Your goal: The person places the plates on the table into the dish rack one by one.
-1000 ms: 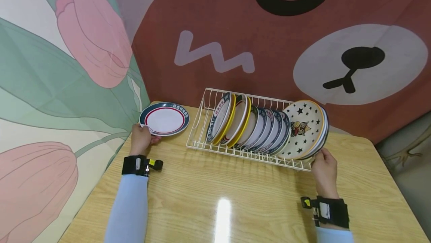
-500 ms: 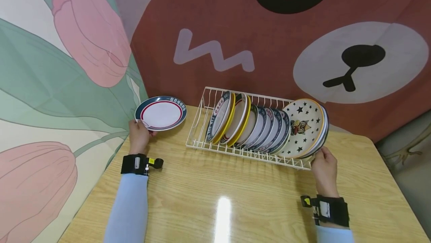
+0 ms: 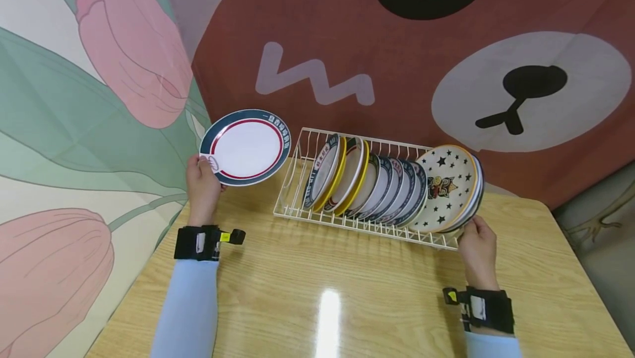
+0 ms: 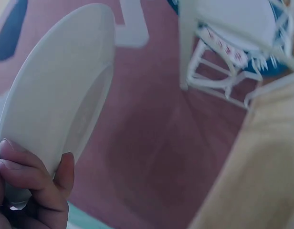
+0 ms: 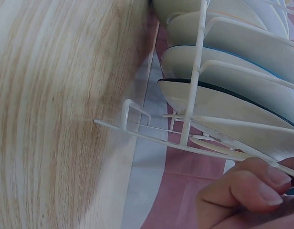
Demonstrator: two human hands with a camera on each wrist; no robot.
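Observation:
My left hand (image 3: 203, 190) grips the lower left rim of a white plate (image 3: 245, 148) with a navy border and red ring. It is raised off the table and tilted, its face toward the head camera. In the left wrist view, curled fingers (image 4: 30, 176) lie against the pale underside. A white wire dish rack (image 3: 317, 222) stands to the right, full of plates leaning in its slots. My right hand (image 3: 478, 250) is at its right end; in the right wrist view the fingers (image 5: 249, 183) curl at the end wire, close to the last plate.
A cream plate with black stars (image 3: 446, 187) fronts the rack's right-hand plates. Yellow-edged plates (image 3: 329, 192) lean in its left half. Wood-grain table (image 3: 278, 292) spreads in front. Printed cloth (image 3: 317, 16) hangs behind and along the left.
My left hand has lifted the plate off the table, up and slightly right, tipping its face more toward the head camera. The right hand and rack have stayed in place.

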